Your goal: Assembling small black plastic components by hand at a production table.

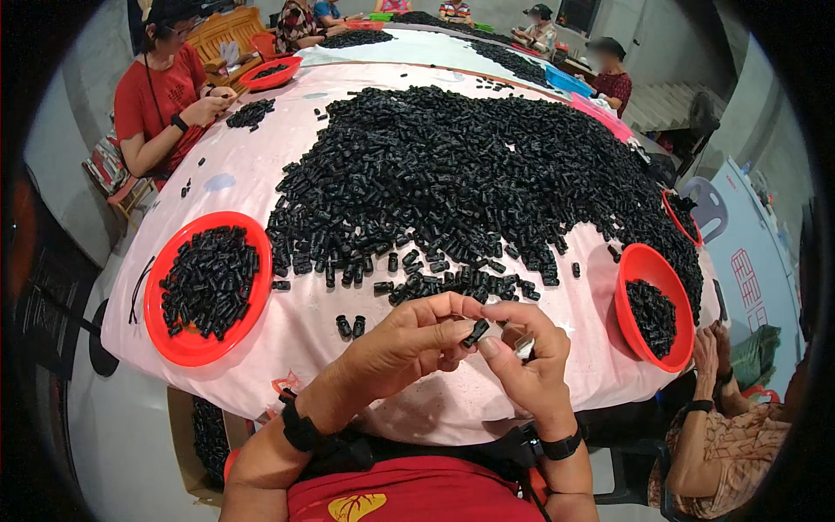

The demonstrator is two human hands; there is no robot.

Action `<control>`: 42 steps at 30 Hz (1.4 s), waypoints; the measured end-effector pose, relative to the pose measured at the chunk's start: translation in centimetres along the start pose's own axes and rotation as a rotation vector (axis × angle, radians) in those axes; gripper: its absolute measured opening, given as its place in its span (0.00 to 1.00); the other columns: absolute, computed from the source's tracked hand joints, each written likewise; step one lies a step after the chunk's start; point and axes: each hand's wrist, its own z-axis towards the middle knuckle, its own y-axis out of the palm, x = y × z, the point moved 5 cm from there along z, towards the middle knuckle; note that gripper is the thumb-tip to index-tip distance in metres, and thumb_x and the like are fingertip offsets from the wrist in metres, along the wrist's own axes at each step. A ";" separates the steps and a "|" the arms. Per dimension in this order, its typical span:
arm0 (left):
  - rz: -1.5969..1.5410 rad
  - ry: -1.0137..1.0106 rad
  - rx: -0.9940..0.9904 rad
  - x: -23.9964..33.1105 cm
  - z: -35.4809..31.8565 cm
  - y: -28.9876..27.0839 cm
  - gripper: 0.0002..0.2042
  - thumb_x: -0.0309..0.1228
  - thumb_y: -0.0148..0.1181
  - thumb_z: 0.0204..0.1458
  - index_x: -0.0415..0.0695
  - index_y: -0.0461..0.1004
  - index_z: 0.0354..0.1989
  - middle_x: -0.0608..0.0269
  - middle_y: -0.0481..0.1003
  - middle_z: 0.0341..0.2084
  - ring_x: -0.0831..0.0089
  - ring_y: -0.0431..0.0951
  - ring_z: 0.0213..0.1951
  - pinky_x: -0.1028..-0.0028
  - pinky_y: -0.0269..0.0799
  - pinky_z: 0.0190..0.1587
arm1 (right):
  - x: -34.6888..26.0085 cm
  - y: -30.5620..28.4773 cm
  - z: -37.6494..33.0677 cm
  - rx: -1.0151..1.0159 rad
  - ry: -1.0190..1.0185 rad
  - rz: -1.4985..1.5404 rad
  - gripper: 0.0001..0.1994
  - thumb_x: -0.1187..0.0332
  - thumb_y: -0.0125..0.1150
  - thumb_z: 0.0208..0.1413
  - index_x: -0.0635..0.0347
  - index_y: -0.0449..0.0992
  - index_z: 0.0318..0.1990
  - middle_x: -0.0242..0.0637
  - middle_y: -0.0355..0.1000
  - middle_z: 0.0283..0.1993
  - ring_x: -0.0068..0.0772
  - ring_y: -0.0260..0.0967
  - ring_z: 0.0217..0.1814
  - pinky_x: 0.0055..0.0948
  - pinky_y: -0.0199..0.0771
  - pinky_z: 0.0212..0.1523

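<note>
Over the near edge of the pink cloth, my two hands meet. My left hand (413,337) pinches a small black plastic part (475,333) between thumb and fingertips. Close against it, my right hand (541,370) is closed around a small object with a pale, shiny end (524,346); its kind cannot be made out. The right fingertips almost touch the black part. Just beyond my hands lie loose black parts (452,284), and two more (350,327) stand left of my left wrist.
A large heap of black parts (435,165) covers the table's middle. Red basins flank me: a left one (187,350) and a right one (633,317), both holding parts. A cardboard box (184,435) sits below left. Several people work around the table, one close on my right (709,435).
</note>
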 end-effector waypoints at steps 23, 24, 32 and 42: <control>0.211 0.128 0.057 0.4 0.1 0.0 0.13 0.32 0.55 0.56 0.40 0.71 0.47 0.72 0.72 0.32 0.87 0.69 0.31 0.85 0.66 0.35 | 0.0 0.2 0.0 -0.043 0.048 -0.100 0.14 0.62 0.70 0.46 0.62 0.72 0.28 0.33 0.72 0.19 0.18 0.70 0.22 0.18 0.67 0.21; 0.227 0.127 0.028 0.3 0.2 0.0 0.14 0.33 0.55 0.56 0.40 0.70 0.48 0.72 0.73 0.32 0.87 0.70 0.31 0.86 0.65 0.35 | 0.1 0.2 0.0 -0.043 0.049 -0.100 0.14 0.62 0.70 0.46 0.62 0.72 0.28 0.33 0.72 0.19 0.18 0.70 0.22 0.18 0.67 0.21; 0.257 0.124 0.042 -0.1 0.3 0.3 0.15 0.35 0.54 0.57 0.41 0.71 0.49 0.77 0.71 0.28 0.89 0.64 0.28 0.87 0.62 0.32 | 1.2 0.6 -0.2 -0.082 0.091 -0.088 0.20 0.52 0.69 0.44 0.62 0.73 0.27 0.37 0.70 0.17 0.26 0.71 0.19 0.24 0.68 0.20; 0.192 0.118 0.027 -0.2 0.3 -0.1 0.16 0.34 0.55 0.56 0.39 0.70 0.50 0.69 0.75 0.37 0.87 0.71 0.33 0.86 0.66 0.33 | 1.2 0.7 0.0 -0.047 0.010 -0.210 0.20 0.50 0.66 0.46 0.61 0.73 0.26 0.38 0.70 0.16 0.33 0.71 0.17 0.27 0.68 0.18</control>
